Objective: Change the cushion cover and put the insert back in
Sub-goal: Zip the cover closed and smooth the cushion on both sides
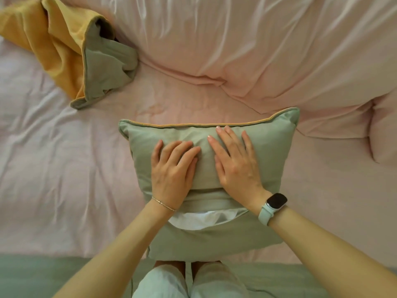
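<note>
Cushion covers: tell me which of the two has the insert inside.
The green cover under both hands, plump, with the white insert showing at its opening. The yellow-and-green cover lies crumpled and flat, far left.

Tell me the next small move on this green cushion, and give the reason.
Probably tuck the white insert under the cover's overlap flap. It still bulges out of the opening on the green cushion, while the left hand and right hand only press flat above it.
</note>
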Available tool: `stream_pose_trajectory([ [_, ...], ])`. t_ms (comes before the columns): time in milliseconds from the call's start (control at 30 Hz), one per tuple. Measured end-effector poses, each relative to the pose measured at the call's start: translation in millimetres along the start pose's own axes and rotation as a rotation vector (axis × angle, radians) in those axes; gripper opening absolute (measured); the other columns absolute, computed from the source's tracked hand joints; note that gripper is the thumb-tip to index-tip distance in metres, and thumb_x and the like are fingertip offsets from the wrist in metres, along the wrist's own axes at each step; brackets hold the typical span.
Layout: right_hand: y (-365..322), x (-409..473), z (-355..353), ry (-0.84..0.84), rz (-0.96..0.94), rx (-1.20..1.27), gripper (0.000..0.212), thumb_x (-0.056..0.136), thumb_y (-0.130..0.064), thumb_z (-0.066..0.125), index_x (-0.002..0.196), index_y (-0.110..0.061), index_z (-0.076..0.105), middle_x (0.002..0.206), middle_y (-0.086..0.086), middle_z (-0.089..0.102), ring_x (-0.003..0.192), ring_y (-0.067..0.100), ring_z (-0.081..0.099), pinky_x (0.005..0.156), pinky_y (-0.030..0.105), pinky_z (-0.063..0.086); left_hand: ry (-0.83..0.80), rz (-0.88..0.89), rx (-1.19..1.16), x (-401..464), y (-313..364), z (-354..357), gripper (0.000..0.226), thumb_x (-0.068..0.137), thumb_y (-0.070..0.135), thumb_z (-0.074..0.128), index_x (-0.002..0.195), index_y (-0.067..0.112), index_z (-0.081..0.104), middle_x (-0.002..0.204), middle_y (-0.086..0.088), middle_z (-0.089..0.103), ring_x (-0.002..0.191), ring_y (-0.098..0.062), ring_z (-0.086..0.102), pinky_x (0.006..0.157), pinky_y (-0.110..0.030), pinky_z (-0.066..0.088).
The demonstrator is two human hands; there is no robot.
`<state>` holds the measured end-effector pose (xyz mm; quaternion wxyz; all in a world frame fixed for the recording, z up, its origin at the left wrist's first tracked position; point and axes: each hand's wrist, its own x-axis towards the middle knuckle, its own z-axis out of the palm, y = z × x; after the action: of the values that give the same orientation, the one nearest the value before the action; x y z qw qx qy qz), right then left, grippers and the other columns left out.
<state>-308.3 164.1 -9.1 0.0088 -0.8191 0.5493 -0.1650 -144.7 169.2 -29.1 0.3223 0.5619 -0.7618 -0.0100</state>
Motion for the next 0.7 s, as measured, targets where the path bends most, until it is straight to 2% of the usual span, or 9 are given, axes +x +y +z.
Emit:
stream_pose_trajectory([
  [133, 8, -3, -12, -0.053, -0.062, 0.096, 0.038, 0.091, -0.02, 0.045, 0.124, -0.007, 0.058, 0.131, 0.011, 0.055, 0.125, 0.026, 0.046, 0.107, 0.048, 0.027, -0.174, -0.016, -0.106, 20, -3, -23, 0.022, 0.091, 0.031, 0.054, 0.087, 0.02, 0.072, 0.086, 0.004, 0.07, 0.081, -0.018, 0.057, 0.079, -0.033, 0.04],
  [233, 15, 20, -31, -0.021, -0.004, 0.232, 0.028, 0.088, -0.029, 0.048, 0.092, -0.015, 0.072, 0.098, 0.002, 0.069, 0.094, 0.021, 0.062, 0.089, 0.036, 0.034, -0.415, -0.166, -0.245, 60, -9, -39, 0.039, 0.081, 0.05, 0.046, 0.085, 0.019, 0.069, 0.072, 0.008, 0.064, 0.071, -0.021, 0.058, 0.07, -0.03, 0.038],
  [333, 29, 52, -45, -0.132, 0.011, 0.346, 0.035, 0.084, -0.041, 0.05, 0.066, -0.013, 0.063, 0.067, -0.007, 0.057, 0.069, 0.015, 0.049, 0.071, 0.03, 0.032, -0.699, -0.151, -0.081, 92, -17, -39, 0.071, 0.067, 0.072, 0.049, 0.125, 0.031, 0.052, 0.121, 0.002, 0.056, 0.115, -0.023, 0.048, 0.096, -0.032, 0.027],
  [367, 32, 62, -50, -0.213, 0.027, 0.384, 0.035, 0.081, -0.044, 0.054, 0.067, -0.013, 0.061, 0.068, -0.009, 0.052, 0.07, 0.013, 0.045, 0.07, 0.031, 0.033, -0.848, -0.183, -0.031, 99, -19, -38, 0.085, 0.066, 0.075, 0.054, 0.138, 0.034, 0.035, 0.139, 0.0, 0.042, 0.129, -0.023, 0.036, 0.104, -0.034, 0.022],
  [433, 39, 73, -55, -0.455, 0.079, 0.378, 0.036, 0.076, -0.049, 0.064, 0.091, -0.017, 0.063, 0.087, -0.008, 0.053, 0.089, 0.014, 0.046, 0.083, 0.037, 0.038, -1.096, -0.247, 0.033, 107, -21, -38, 0.105, 0.064, 0.079, 0.055, 0.147, 0.034, 0.009, 0.151, 0.0, 0.028, 0.137, -0.022, 0.027, 0.109, -0.039, 0.018],
  [500, 46, 79, -61, -0.736, 0.129, 0.247, 0.073, 0.072, -0.058, 0.065, 0.134, -0.026, 0.042, 0.128, -0.003, 0.045, 0.125, 0.017, 0.032, 0.104, 0.039, 0.025, -1.212, -0.275, 0.022, 105, -22, -41, 0.107, 0.066, 0.078, 0.053, 0.147, 0.033, -0.001, 0.151, 0.001, 0.028, 0.137, -0.021, 0.028, 0.108, -0.042, 0.02],
  [533, 49, 82, -66, -0.873, 0.154, 0.226, 0.09, 0.071, -0.062, 0.063, 0.145, -0.03, 0.022, 0.145, -0.003, 0.03, 0.136, 0.016, 0.02, 0.11, 0.04, 0.018, -1.242, -0.286, -0.005, 103, -21, -43, 0.107, 0.065, 0.077, 0.052, 0.147, 0.034, -0.003, 0.151, 0.002, 0.029, 0.137, -0.021, 0.028, 0.108, -0.042, 0.021],
  [600, 53, 85, -72, -1.101, 0.207, 0.297, 0.104, 0.072, -0.064, 0.06, 0.148, -0.033, -0.004, 0.155, -0.006, 0.014, 0.141, 0.014, 0.013, 0.112, 0.035, 0.014, -1.28, -0.277, -0.046, 98, -18, -50, 0.108, 0.064, 0.076, 0.054, 0.147, 0.034, -0.001, 0.149, 0.004, 0.032, 0.136, -0.021, 0.029, 0.107, -0.041, 0.021],
  [700, 51, 77, -74, -1.223, 0.24, 0.358, 0.104, 0.072, -0.063, 0.063, 0.148, -0.033, -0.002, 0.152, -0.01, 0.024, 0.138, 0.012, 0.025, 0.107, 0.025, 0.018, -1.235, -0.243, 0.001, 86, -9, -57, 0.099, 0.063, 0.074, 0.059, 0.144, 0.031, 0.019, 0.14, 0.004, 0.045, 0.13, -0.021, 0.037, 0.103, -0.038, 0.025],
])
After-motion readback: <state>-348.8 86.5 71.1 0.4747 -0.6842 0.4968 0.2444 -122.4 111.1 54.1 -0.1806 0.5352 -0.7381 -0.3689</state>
